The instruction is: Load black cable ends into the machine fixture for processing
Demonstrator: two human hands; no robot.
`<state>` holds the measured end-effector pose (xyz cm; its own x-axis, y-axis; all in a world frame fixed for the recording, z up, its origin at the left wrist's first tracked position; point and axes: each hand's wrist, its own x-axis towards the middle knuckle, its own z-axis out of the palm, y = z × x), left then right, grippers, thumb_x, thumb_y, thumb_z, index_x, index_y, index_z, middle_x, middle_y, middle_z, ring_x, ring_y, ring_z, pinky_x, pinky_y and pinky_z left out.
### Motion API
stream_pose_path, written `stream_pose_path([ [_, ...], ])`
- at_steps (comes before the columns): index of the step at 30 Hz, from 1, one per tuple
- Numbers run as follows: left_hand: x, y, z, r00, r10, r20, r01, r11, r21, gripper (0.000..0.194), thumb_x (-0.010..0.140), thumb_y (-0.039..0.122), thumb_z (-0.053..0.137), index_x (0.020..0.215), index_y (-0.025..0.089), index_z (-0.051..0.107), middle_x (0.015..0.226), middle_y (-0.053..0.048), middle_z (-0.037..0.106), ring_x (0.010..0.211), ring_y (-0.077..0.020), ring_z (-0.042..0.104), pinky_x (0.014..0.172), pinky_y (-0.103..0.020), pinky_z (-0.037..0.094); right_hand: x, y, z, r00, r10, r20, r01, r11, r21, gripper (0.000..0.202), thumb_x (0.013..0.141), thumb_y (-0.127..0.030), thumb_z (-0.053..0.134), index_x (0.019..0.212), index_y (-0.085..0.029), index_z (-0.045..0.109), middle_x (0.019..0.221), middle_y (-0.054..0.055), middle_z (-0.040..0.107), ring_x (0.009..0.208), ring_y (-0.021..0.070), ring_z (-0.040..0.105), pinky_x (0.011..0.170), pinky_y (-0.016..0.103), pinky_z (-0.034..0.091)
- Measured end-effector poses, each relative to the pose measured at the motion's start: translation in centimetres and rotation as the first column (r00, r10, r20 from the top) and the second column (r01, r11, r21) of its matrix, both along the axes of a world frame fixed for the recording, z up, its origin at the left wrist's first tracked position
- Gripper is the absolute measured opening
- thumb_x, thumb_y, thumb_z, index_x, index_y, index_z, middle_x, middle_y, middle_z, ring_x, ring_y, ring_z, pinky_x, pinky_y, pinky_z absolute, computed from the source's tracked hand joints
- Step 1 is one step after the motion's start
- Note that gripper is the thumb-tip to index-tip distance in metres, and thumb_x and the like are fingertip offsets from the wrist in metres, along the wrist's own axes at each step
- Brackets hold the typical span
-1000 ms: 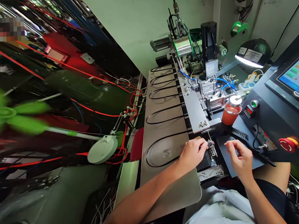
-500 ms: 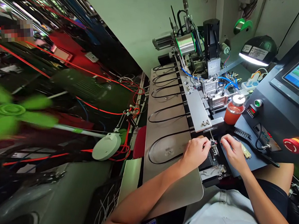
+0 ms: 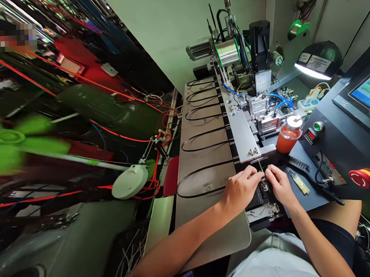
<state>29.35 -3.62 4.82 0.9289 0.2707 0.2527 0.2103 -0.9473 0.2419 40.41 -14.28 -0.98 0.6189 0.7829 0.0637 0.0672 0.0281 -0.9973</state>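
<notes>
My left hand (image 3: 242,188) is closed at the small metal fixture (image 3: 264,187), its fingertips pinched near the end of a black cable loop (image 3: 178,184). Close beside it, my right hand (image 3: 279,183) has thumb and finger together over the same fixture. Whatever either pinch holds is too small to make out. The cable loop lies on the grey metal plate (image 3: 208,232), and further loops lie behind it. Above the hands, a long metal rail (image 3: 241,135) runs back to the machine.
Right of my hands are a jar of red liquid (image 3: 288,137), a black brush (image 3: 299,164), a small yellowish strip (image 3: 299,182) and a control box with a red emergency button (image 3: 361,179). A lamp (image 3: 319,59) shines behind. A green fan (image 3: 8,137) spins at left.
My right hand has moved left to the fixture, and its fingertips now almost meet those of my left hand. The yellowish strip shows more fully. The view has shifted slightly.
</notes>
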Motion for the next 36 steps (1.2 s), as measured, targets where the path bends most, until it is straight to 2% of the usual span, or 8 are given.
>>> stream_pose_path([
  [3,-0.3,0.3,-0.2,0.992,-0.114,0.056,0.104,0.982,0.156,0.025,0.094,0.014,0.042,0.103,0.023,0.064,0.087,0.002,0.067,0.068,-0.0098,0.060,0.058,-0.021,0.044,-0.1,0.0,-0.1,1.000,-0.002,-0.021,0.002,1.000,0.008,0.031,0.094,-0.038,0.044,0.069,-0.021,0.038,0.065,-0.005,0.032,0.060,0.0113,0.031,0.055,0.025,0.027],
  [6,-0.4,0.6,0.1,0.970,-0.242,-0.015,0.236,0.924,0.300,0.025,0.095,0.013,0.040,0.105,0.016,0.062,0.088,-0.002,0.067,0.068,-0.0115,0.059,0.057,-0.023,0.045,-0.2,0.0,-0.4,0.999,-0.012,-0.040,0.013,1.000,0.021,0.031,0.094,-0.037,0.044,0.069,-0.021,0.038,0.066,-0.005,0.032,0.061,0.0112,0.031,0.055,0.024,0.028],
  [9,-0.4,0.8,0.4,0.961,-0.270,-0.056,0.272,0.896,0.351,0.027,0.096,0.013,0.036,0.108,0.014,0.060,0.089,-0.004,0.067,0.068,-0.0118,0.058,0.057,-0.023,0.045,-0.3,0.0,-0.4,0.998,-0.018,-0.054,0.019,0.999,0.026,0.031,0.095,-0.038,0.044,0.070,-0.021,0.038,0.066,-0.005,0.033,0.061,0.0111,0.031,0.055,0.024,0.028],
  [18,-0.2,0.1,0.8,0.957,-0.228,-0.182,0.275,0.912,0.303,0.027,0.094,0.010,0.038,0.107,0.015,0.061,0.093,-0.005,0.067,0.070,-0.0138,0.058,0.057,-0.026,0.045,-0.2,-0.1,-0.3,1.000,-0.016,-0.022,0.016,1.000,0.003,0.031,0.095,-0.039,0.042,0.069,-0.021,0.037,0.065,-0.005,0.033,0.059,0.0108,0.032,0.054,0.024,0.030],
  [21,-0.4,0.4,1.1,0.969,-0.166,-0.181,0.204,0.955,0.217,0.026,0.094,0.013,0.042,0.107,0.022,0.062,0.094,-0.001,0.067,0.072,-0.0123,0.059,0.059,-0.024,0.044,0.4,-0.9,-0.1,0.993,-0.046,0.106,0.052,0.997,-0.056,0.031,0.097,-0.034,0.037,0.069,-0.021,0.040,0.065,-0.004,0.037,0.059,0.0115,0.036,0.055,0.024,0.031],
  [24,-0.7,0.9,1.7,0.974,-0.073,-0.215,0.096,0.991,0.098,0.018,0.094,0.023,0.047,0.098,0.023,0.064,0.090,0.001,0.065,0.075,-0.0118,0.061,0.060,-0.023,0.043,0.9,-1.6,0.5,0.920,-0.082,0.383,0.108,0.993,-0.045,0.021,0.095,-0.023,0.037,0.081,-0.019,0.053,0.074,0.000,0.051,0.068,0.0146,0.047,0.064,0.027,0.037],
  [28,-0.8,1.1,2.7,0.957,-0.035,-0.288,0.054,0.997,0.058,0.016,0.093,0.028,0.050,0.094,0.021,0.065,0.086,0.000,0.064,0.078,-0.0139,0.061,0.061,-0.023,0.042,0.6,-2.1,1.0,0.774,-0.040,0.631,0.056,0.998,-0.006,0.022,0.090,-0.011,0.039,0.099,-0.019,0.058,0.087,0.006,0.059,0.082,0.0188,0.053,0.072,0.030,0.043],
  [36,-0.7,1.0,2.3,0.956,-0.063,-0.288,0.090,0.993,0.082,0.014,0.093,0.022,0.051,0.089,0.019,0.064,0.084,-0.001,0.062,0.074,-0.0137,0.059,0.060,-0.024,0.041,1.0,-3.0,1.5,0.705,-0.190,0.683,0.224,0.974,0.040,0.024,0.091,-0.012,0.038,0.103,-0.019,0.058,0.080,0.005,0.062,0.073,0.0169,0.060,0.067,0.029,0.048],
])
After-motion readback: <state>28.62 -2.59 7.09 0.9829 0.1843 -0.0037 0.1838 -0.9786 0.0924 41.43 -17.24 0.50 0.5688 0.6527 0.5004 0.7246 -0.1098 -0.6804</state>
